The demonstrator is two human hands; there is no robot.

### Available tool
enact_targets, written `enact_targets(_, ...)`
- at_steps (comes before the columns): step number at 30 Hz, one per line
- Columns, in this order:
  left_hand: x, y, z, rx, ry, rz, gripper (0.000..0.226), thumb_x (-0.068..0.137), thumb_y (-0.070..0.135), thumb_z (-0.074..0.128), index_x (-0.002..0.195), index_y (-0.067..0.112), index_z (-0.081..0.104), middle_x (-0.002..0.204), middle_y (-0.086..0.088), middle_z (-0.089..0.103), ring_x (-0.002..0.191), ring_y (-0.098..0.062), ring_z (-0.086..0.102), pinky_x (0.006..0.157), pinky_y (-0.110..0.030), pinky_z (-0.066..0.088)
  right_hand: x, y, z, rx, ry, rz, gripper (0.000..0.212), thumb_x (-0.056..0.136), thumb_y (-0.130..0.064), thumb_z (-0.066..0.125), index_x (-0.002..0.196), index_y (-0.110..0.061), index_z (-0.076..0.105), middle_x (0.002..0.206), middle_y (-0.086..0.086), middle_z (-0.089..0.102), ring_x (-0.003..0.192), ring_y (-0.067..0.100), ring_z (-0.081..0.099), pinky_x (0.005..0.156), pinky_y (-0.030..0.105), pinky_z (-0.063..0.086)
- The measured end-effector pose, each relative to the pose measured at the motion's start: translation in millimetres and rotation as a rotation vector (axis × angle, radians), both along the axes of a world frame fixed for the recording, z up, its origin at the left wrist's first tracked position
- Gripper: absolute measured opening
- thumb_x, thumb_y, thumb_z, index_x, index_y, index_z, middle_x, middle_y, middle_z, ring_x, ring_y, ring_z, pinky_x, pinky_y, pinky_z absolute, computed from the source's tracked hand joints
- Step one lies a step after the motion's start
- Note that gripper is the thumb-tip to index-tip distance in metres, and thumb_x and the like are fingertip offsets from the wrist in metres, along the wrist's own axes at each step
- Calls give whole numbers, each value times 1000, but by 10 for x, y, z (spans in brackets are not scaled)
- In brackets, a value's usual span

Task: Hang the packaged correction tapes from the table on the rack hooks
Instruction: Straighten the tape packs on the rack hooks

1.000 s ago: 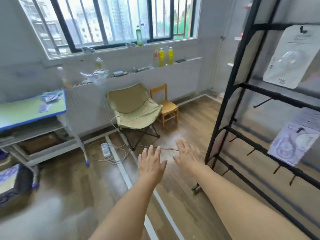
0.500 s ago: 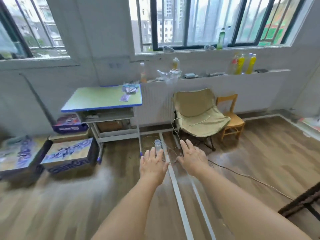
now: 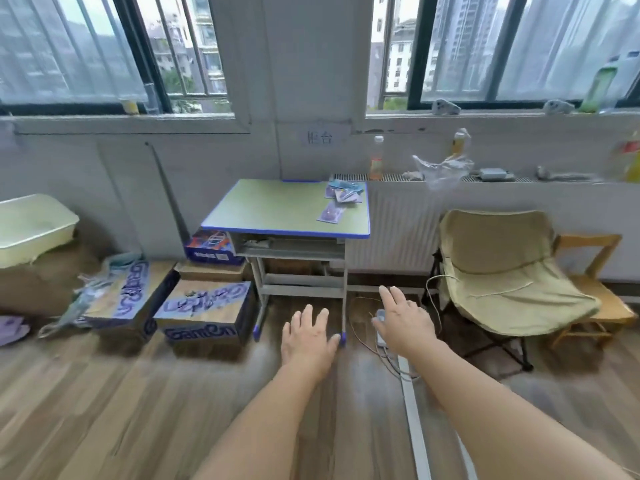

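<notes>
Reaching out low over the wood floor [image 3: 104, 420], both arms come in from the bottom edge, cut off above the forearm. Left hand [image 3: 308, 336] is palm down, fingers straight and loosely spread, holding nothing, just short of the table's [image 3: 273, 207] front legs. Right hand [image 3: 403, 320] is also flat with fingers relaxed and empty, right of those legs; it covers part of a power strip [image 3: 381, 336] and tangled cords on the floor, so the strip's shape is hard to read.

Left of the table sit two printed cardboard boxes [image 3: 204, 311], lettering smeared by blur, with a smaller blue box [image 3: 211, 251] behind them. Right of the table stands a folding chair [image 3: 502, 271], and a wooden chair [image 3: 595, 278] behind it is mostly hidden.

The tape packs [image 3: 341, 200] lie on the table's far right corner, a small loose pile, overlapping; count and print too blurry to tell. The shelf under the tabletop holds something indistinct.

Behind the table: a radiator ledge [image 3: 519, 178] with a bottle [image 3: 376, 159] and a crumpled clear bag [image 3: 441, 168], then the windows. A paper label [image 3: 320, 137] is on the wall above the table. The rack is out of frame.
</notes>
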State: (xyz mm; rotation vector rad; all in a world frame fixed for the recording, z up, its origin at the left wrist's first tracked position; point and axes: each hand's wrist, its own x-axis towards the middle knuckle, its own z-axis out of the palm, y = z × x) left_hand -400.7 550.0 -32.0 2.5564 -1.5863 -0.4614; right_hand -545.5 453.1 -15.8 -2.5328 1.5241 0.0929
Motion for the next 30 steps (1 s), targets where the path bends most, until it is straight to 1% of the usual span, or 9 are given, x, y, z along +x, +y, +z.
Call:
enact_targets(6,694,-931,188,-11,-33,39,60,103,48,32,155,28,11,164,-4,4,150,-24,2,121,-40,5,677,-1063,117,-9,-60,2,68,101,-44,37,155,-19,6,161,5,13,138,30,33,109,40,30)
enact_targets(8,865,-1132,170,4,-31,43,60,103,48,32,156,28,10,164,-4,3,150,-24,2,122,-40,6,826,-1275,108,0,-66,10,68,101,-44,38,155,-18,7,160,5,15,137,31,35,108,40,31)
enact_targets(12,1133,-1570,28,62,14,44,60,103,46,32,156,28,9,164,-5,3,150,-24,2,122,-41,7,1115,-1738,-1,40,-16,8,67,101,-45,37,155,-19,7,160,6,15,137,31,35,108,40,33)
enact_targets(15,1362,-1983,-44,65,31,9,60,103,46,33,155,27,10,164,-5,3,150,-24,3,122,-40,7,1354,-2116,-46,52,6,-2,67,101,-45,37,155,-19,7,160,6,16,137,31,35,108,40,32)
enact_targets(19,1795,-2647,-75,57,18,-77,61,104,45,32,156,25,9,163,-7,2,150,-25,4,121,-40,9,1743,-2676,-100,24,23,-28,65,100,-44,38,153,-17,10,156,6,23,131,32,41,101,40,37)
enact_targets(21,2061,-2968,-80,51,15,-117,61,104,45,32,156,24,8,163,-7,1,150,-26,4,121,-40,10,1962,-2943,-114,29,30,-58,65,101,-44,37,153,-18,9,155,5,24,131,32,41,100,40,38)
enact_targets(26,2602,-3639,-150,62,39,-169,60,103,43,35,155,24,12,163,-8,4,149,-28,10,120,-41,13,2414,-3456,-183,54,59,-101,61,101,-43,35,152,-17,12,148,4,32,123,31,46,92,38,40)
enact_targets(30,2729,-4033,-309,78,78,-224,60,103,41,39,154,24,14,163,-8,4,148,-29,12,118,-41,16,2604,-3751,-314,120,65,-145,61,101,-42,37,151,-18,13,149,4,32,125,32,45,92,40,40)
